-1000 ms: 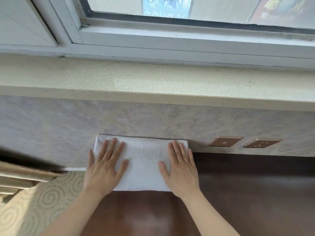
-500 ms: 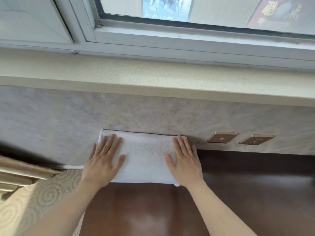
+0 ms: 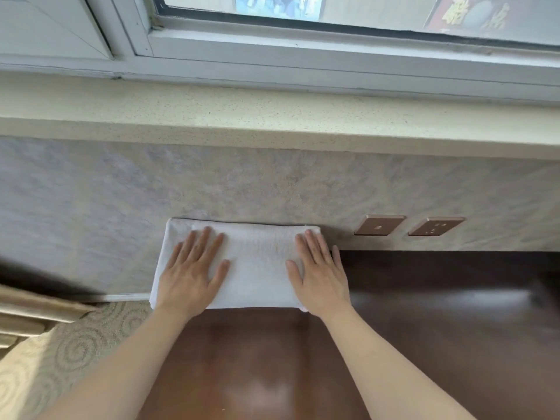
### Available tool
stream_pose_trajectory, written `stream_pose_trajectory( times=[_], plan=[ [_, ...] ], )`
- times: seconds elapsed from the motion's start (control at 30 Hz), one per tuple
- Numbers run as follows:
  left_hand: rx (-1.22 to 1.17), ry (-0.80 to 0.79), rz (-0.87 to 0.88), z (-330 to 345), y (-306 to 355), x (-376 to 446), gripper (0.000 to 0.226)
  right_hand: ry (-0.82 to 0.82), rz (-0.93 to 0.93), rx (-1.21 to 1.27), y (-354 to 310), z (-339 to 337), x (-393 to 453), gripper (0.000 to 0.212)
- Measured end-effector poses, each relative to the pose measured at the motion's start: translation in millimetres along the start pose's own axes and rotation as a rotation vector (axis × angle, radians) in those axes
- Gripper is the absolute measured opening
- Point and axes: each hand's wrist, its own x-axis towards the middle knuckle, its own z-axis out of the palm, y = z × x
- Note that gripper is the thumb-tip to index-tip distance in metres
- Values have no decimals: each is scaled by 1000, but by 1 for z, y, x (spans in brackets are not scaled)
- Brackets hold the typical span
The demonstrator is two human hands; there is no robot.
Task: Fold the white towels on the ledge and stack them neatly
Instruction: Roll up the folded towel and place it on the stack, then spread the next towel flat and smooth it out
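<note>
A folded white towel point(image 3: 256, 262) lies flat on the dark brown wooden ledge point(image 3: 424, 313), its far edge against the grey wall. My left hand point(image 3: 191, 271) presses flat on the towel's left part, fingers straight and spread. My right hand point(image 3: 321, 274) presses flat on its right end, fingers straight, the little finger reaching past the towel's right edge. No other towel is in view.
Two copper-coloured wall sockets point(image 3: 378, 225) point(image 3: 436, 226) sit on the wall right of the towel. A speckled stone window sill point(image 3: 272, 110) juts out above. Left of the ledge lie patterned carpet point(image 3: 60, 353) and a wooden frame point(image 3: 33, 310).
Both hands stay flat on the towel. The right hand has slid slightly towards the towel's right edge; the view has shifted a little.
</note>
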Motion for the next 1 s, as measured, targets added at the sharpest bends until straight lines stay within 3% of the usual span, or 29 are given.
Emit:
stream_pose_trajectory(
  times=[0.13,0.23,0.37,0.53,0.8,1.0],
  plan=[
    [-17,-27,-62,-11,-12,-2,80,10,64,14,12,-16,-10,85],
    [-46,19,-35,-19,26,-7,85,84,105,69,22,-33,-26,85],
    [-87,12,198,-23,123,-27,77,121,136,91,57,-55,-70,83],
    [-86,-46,370,-20,243,-60,81,158,248,153,128,-78,-149,86],
    [-17,-102,635,5,463,-135,89,296,507,315,300,-101,-329,68],
    [-46,-110,826,18,613,-184,106,370,666,355,412,-126,-436,67]
  ],
)
